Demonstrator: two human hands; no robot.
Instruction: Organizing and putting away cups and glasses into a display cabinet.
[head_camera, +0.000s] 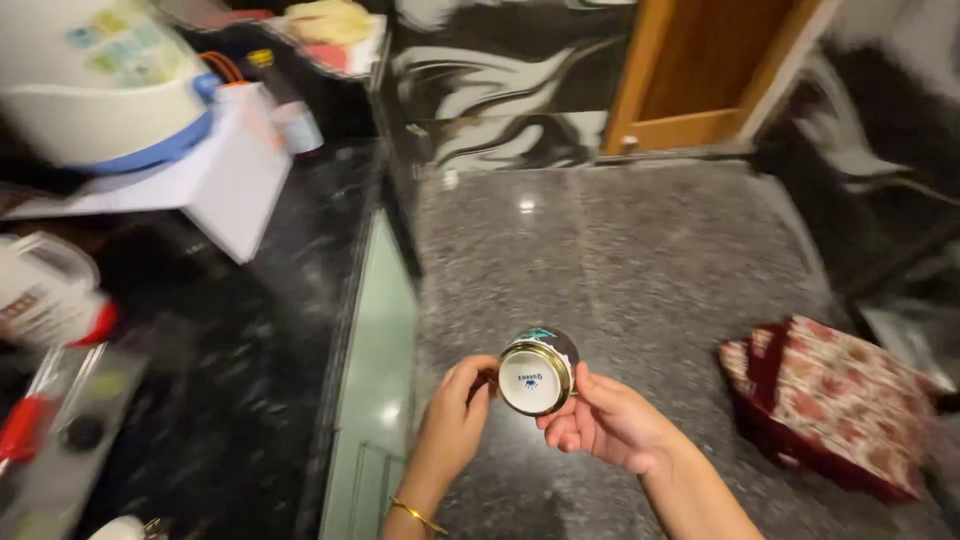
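Room: a kitchen corner with a speckled grey granite floor (640, 260), a black-and-white marbled wall (500, 90) far behind, and a brown wooden door (715, 65) at the far right.
Counter: a black polished stone counter (250, 330) runs along the left side, with a pale green cabinet front (375, 370) under its edge.
Held thing: a small round ceramic cup with a gold-rimmed white base (537, 372) is in the near middle, above the floor, between both hands. Its bottom is turned up toward the camera, so the small blue mark on the base shows.
Left hand (455, 420): fingers curled narrowly around the left side of the cup; a thin gold bangle (418, 516) is on the wrist.
Right hand (610, 420): thumb and fingers close on the right side, supporting it from below.
Labels: a large white rounded appliance (95, 75) at far left has a patch of small coloured stickers and a blue band.
Packages: a white plastic bottle with a red part (50, 295) lies at the left; it is blurred.
Floor, right: a dark red box with a floral patterned cover (830, 405) sits on the floor, well apart from the hands.
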